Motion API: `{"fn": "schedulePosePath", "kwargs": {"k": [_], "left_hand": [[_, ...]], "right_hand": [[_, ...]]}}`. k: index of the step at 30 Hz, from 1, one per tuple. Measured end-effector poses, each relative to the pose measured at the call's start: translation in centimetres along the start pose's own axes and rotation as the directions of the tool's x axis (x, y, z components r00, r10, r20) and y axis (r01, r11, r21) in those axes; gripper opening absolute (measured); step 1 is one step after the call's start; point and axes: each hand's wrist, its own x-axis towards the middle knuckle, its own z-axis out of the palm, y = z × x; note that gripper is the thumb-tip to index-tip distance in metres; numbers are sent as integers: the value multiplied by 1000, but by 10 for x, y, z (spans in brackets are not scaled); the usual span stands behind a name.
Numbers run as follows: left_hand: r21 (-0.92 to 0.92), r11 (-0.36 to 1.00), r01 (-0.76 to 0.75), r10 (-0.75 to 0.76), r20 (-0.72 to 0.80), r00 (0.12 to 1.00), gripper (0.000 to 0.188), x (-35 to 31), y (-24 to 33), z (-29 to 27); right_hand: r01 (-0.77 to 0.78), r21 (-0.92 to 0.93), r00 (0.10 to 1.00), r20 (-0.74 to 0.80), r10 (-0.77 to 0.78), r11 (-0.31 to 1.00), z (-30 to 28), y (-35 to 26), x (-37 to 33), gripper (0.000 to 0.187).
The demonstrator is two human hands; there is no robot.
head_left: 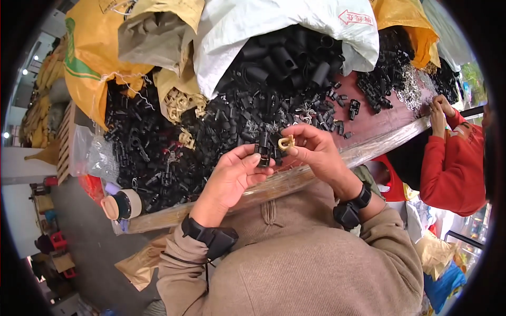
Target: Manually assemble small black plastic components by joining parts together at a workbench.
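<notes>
Between the thumb and fingers of my left hand (230, 176) is a black plastic part (264, 148), long and upright, with an opening near its lower end. My right hand (315, 152) pinches a small cream-coloured ring-shaped plastic piece (286, 142) just right of the black part; a narrow gap seems to lie between the two. Both hands are above the table's near edge. Beneath and beyond them spreads a heap of small black plastic parts (232, 113). More cream pieces (182, 104) spill from a paper sack at the heap's left.
A white woven sack (232, 31) pours black tubes (284, 58) at the back. Yellow sacks (87, 58) stand left and right of it. A tape roll (128, 204) sits at the left corner. At the right, a co-worker in a red sleeve (453, 168) handles metal pieces (412, 87).
</notes>
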Motion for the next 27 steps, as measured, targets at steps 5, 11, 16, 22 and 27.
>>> {"fn": "schedulePosePath", "kwargs": {"k": [5,11,16,22,27], "left_hand": [[81,985,151,-150,-18,989,29,2,0,-2],[202,928,313,-325,28,945,30,5,4,-4],[180,914,364,-381,70,922,31,8,2,-9],[135,910,392,-407,112,907,32,9,-7,-20],[71,916,395,-402,143,905,30,9,-7,-18]], "right_hand": [[380,-414,920,258,-293,827,-13,-13,5,33],[465,-539,871,420,-254,702,-5,-26,11,37],[571,-600,786,596,-164,560,-1,-32,17,42],[685,-599,671,741,-38,415,7,-41,25,52],[661,-623,646,756,106,418,14,-45,30,54]]}}
